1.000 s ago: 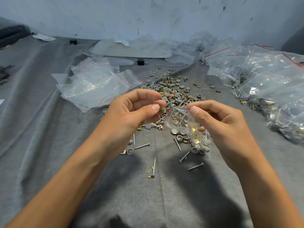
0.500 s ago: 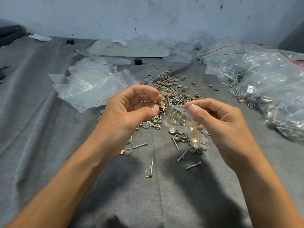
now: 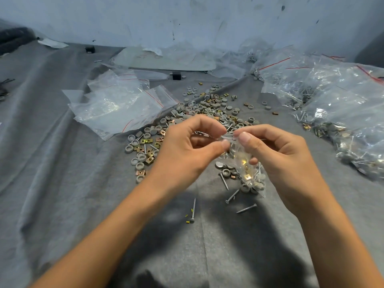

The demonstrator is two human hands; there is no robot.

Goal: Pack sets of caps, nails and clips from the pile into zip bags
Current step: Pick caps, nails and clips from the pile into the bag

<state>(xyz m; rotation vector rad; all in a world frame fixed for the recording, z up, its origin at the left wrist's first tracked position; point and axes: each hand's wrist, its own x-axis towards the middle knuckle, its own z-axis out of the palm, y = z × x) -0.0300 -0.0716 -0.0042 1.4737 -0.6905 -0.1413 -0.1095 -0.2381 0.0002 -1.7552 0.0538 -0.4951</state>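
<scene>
Pinching the zip bag point(image 3: 245, 163): I held its top edge between both hands, just on the near side of the pile point(image 3: 207, 109).
Bag's look: it was small, clear and crinkled. Grey caps point(image 3: 245, 187) sat bunched at its bottom, brass-coloured clips point(image 3: 247, 177) glinted above them, and thin nails point(image 3: 259, 171) stood among them.
Bag's place: it hung from my fingertips over the near edge of the pile. I could not tell whether its bottom touched the grey cloth point(image 3: 62, 183).
My left hand point(image 3: 187, 150): thumb and forefinger were closed together on the bag's top edge, and the other fingers curled loosely behind.
My right hand point(image 3: 276, 154): thumb and forefinger were clamped on that same edge, right beside the left fingertips. The lower fingers curled behind the bag.
Pile: more grey caps, brass clips and nails lay mixed on the cloth.
Loose nails point(image 3: 193, 208): a few lay singly on the near side of the pile, below the bag.
Empty bags point(image 3: 116, 109): clear ones with red seal lines lay heaped left of the pile.
Filled bags point(image 3: 336, 113): clear ones holding nails and caps lay right of the pile.
Writing: the flat sheet point(image 3: 166, 61) beyond the pile had faint marks, too blurred to read.
</scene>
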